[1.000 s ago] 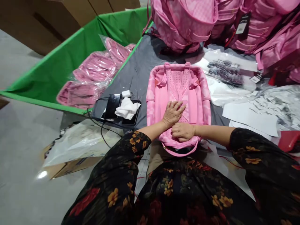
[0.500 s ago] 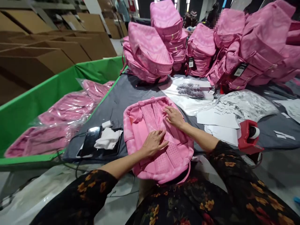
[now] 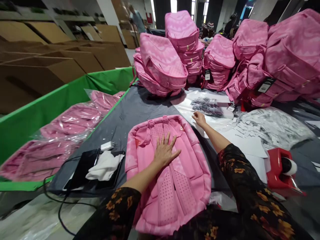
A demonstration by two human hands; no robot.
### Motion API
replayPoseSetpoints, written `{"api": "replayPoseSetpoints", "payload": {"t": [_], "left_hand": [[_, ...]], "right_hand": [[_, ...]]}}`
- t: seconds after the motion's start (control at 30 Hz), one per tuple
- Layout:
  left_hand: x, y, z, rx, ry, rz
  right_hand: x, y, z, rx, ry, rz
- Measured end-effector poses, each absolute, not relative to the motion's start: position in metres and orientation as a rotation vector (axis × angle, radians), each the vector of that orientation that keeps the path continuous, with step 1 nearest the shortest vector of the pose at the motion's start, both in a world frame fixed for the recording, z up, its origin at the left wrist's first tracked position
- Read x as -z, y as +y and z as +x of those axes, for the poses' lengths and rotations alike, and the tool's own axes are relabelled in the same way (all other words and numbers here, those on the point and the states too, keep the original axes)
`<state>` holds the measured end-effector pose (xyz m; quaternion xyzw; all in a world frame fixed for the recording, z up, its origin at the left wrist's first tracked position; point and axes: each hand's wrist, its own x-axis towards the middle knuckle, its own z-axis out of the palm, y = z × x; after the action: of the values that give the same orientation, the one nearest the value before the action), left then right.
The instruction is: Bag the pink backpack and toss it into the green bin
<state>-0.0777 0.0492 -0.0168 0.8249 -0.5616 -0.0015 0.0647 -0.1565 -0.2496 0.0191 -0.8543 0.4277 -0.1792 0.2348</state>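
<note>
A pink backpack lies at the table's near edge, its strap side up and its padded, perforated back panel showing. My left hand rests flat on the upper part of that panel, fingers spread. Beyond the pack's upper right, my right hand hovers over or touches clear plastic bags. Its fingers are curled together, and whatever might be between them is too small to make out. Dark hang tags lie in a pile on the plastic just past that hand.
Pink backpacks stand stacked along the back. White paper sheets, a bag of small slips and a red tape dispenser sit right. Left are a black tablet, a white cloth and a green bin holding bagged packs.
My right hand has lifted off the backpack and moved forward to the plastic bags. My left hand has gone from bent fingers to spread flat. The view has shifted.
</note>
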Motion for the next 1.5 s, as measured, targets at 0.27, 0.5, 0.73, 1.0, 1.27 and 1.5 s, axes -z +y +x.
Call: {"api": "replayPoseSetpoints", "payload": {"t": [0.27, 0.5, 0.73, 1.0, 1.27, 1.5], "left_hand": [[0.033, 0.05, -0.072, -0.103, -1.688, 2.455], [0.033, 0.048, -0.072, -0.088, -1.647, 2.392], [0.035, 0.047, -0.07, -0.203, -1.637, 2.227], [0.007, 0.039, -0.087, 0.246, -1.32, 1.625], [-0.025, 0.041, -0.152, 0.814, -0.502, 1.171], [-0.011, 0.062, -0.124, 0.498, -0.669, 1.593]], "right_hand": [[0.035, -0.292, -0.142, 0.415, 1.43, -2.082], [-0.016, -0.329, -0.153, 0.637, 1.527, -2.049], [-0.108, -0.306, -0.169, 0.852, 1.238, -2.269], [-0.13, -0.151, -0.231, 0.868, 0.259, -2.483], [-0.057, -0.051, -0.287, 0.778, 0.559, -2.193], [-0.057, -0.103, -0.267, 0.993, 1.015, -1.725]]}}
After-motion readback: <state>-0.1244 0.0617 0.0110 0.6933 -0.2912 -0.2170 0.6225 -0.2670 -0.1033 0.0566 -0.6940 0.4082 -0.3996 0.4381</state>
